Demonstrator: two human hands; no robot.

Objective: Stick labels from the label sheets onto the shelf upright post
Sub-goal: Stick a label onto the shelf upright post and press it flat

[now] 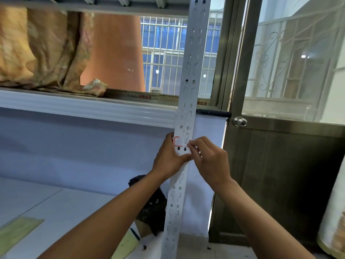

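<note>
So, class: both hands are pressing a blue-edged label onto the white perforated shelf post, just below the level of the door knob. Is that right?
Not quite. The label has a red border, not blue, as the head view shows. The rest holds: the left hand and right hand work it onto the white perforated shelf post, just below the level of the door knob.
</note>
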